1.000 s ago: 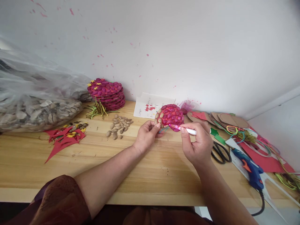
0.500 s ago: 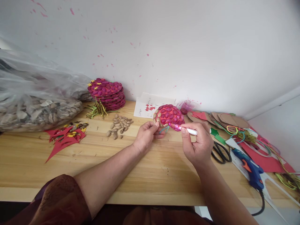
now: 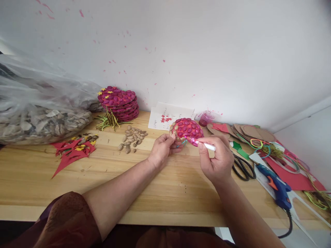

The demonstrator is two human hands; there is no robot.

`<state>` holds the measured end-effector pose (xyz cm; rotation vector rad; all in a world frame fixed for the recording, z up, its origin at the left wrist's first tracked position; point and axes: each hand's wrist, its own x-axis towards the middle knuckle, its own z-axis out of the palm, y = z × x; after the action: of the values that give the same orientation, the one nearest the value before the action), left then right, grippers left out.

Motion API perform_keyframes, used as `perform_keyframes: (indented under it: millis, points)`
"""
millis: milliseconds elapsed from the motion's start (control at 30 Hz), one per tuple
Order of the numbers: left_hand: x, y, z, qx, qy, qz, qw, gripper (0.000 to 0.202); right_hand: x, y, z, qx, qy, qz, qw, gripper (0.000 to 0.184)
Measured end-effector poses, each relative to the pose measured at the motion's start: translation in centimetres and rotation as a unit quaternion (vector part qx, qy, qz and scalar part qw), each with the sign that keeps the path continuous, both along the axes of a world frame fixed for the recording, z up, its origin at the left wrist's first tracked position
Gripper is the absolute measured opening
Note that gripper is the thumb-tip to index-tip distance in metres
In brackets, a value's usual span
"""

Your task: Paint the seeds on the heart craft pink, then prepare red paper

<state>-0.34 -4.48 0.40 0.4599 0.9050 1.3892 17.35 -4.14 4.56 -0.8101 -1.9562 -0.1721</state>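
Note:
My left hand (image 3: 162, 148) pinches the near left edge of a round disc (image 3: 186, 128) covered in seeds, most of them painted glittery pink-red, with a few bare seeds at its left rim. A small teal cord loop hangs from the disc by my fingers. My right hand (image 3: 216, 159) is closed on a white-handled brush (image 3: 204, 144), whose pink tip touches the disc's near edge. Both hands hover over the wooden table (image 3: 144, 186).
A stack of finished pink discs (image 3: 118, 104) and a loose pile of seeds (image 3: 131, 137) lie at the back left, beside a plastic bag of seeds (image 3: 38, 117) and red paper scraps (image 3: 72, 151). Scissors (image 3: 241, 167), a blue glue gun (image 3: 276, 186), cardboard circles and coloured cords lie right.
The disc has tipped flatter and lower toward the table. My right hand shifted slightly left and down with the brush still at the disc's near edge.

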Motion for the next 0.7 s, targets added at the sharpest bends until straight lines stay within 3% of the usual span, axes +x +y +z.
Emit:
perform_keyframes:
  millis: [333, 700]
  points:
    - [0.10, -0.08, -0.19, 0.041, 0.041, 0.027, 0.998, 0.055, -0.01, -0.01, 0.02, -0.004, -0.006, 0.001, 1.000, 0.008]
    - [0.09, 0.19, -0.84, 0.072, 0.113, 0.045, 0.990, 0.045, -0.32, -0.48, 0.16, 0.008, -0.037, 0.026, 0.999, 0.009]
